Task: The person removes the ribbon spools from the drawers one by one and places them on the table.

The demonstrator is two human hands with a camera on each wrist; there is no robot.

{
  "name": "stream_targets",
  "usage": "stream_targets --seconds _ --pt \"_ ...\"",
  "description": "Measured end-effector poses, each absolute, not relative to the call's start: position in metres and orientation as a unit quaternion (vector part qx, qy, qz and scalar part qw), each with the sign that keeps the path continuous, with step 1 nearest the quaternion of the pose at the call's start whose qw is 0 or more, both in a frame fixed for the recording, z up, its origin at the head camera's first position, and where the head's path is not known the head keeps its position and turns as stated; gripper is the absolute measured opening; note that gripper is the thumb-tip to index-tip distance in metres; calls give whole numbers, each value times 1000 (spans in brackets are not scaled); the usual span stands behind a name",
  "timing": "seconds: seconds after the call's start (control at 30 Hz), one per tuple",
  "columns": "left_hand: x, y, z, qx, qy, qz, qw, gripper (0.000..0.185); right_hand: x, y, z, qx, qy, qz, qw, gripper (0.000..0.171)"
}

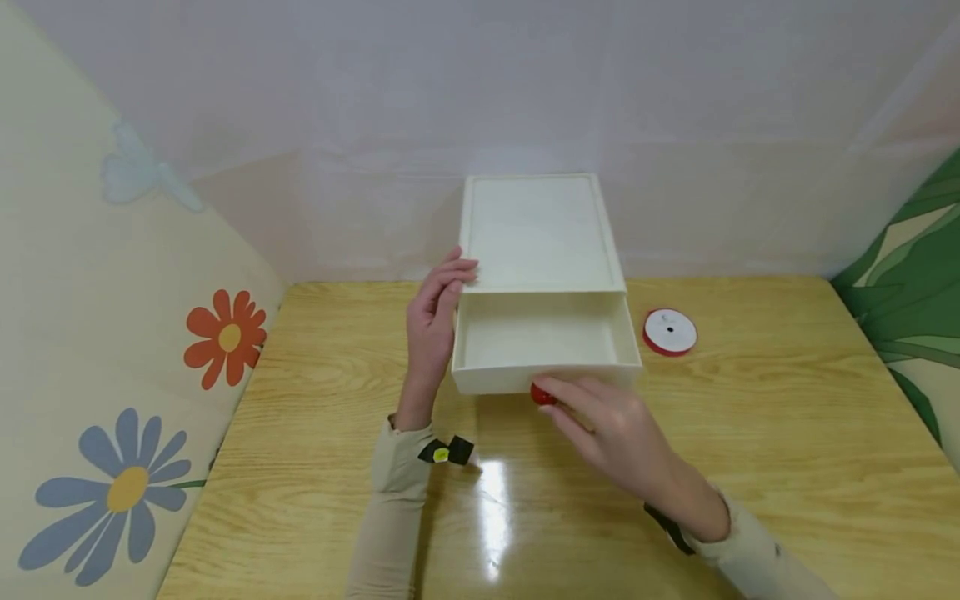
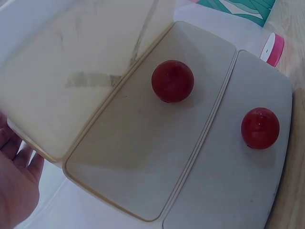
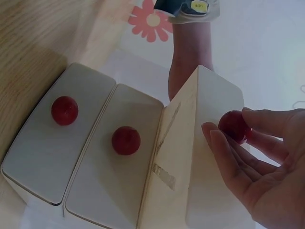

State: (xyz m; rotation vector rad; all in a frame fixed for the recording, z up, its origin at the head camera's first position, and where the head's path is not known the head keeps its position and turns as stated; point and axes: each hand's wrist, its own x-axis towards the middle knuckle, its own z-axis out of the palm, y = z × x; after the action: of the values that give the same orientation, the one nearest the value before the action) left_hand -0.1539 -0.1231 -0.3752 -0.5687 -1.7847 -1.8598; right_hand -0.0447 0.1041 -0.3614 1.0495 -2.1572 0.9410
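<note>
Right hand [image 1: 622,433] nearest, fingertips pinching red knob [image 1: 542,395] of top drawer [image 1: 543,350], partly drawn out. Left hand [image 1: 435,321] flat against cream box [image 1: 540,233] on desk [image 1: 750,433]. Best pull straight, box braced.

A glossy wooden table [image 1: 787,467] with yellow grain carries everything. A cream drawer box [image 1: 542,242] stands on it near the far edge, against the wall, its top drawer [image 1: 543,350] pulled out toward the near side. Just to the right of the box lies a flat spool of red ribbon [image 1: 670,332], apart from it and directly on the wood.
</note>
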Motion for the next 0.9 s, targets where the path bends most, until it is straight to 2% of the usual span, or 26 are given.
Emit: stream_targets --seconds 0.1,0.27,0.4,0.9 --pt "-154 -124 -375 -209 -655 -683 247 23 -55 102 -363 383 -806 356 278 43" --pt "-154 -125 -375 -220 -649 -685 248 24 -72 99 -364 365 -813 361 276 24" --pt "-154 -125 -376 -227 -642 -689 247 24 -81 98 -363 354 -819 364 267 34" --pt "-152 -125 -375 -221 -644 -692 242 25 -105 94 -363 332 -820 376 277 32"
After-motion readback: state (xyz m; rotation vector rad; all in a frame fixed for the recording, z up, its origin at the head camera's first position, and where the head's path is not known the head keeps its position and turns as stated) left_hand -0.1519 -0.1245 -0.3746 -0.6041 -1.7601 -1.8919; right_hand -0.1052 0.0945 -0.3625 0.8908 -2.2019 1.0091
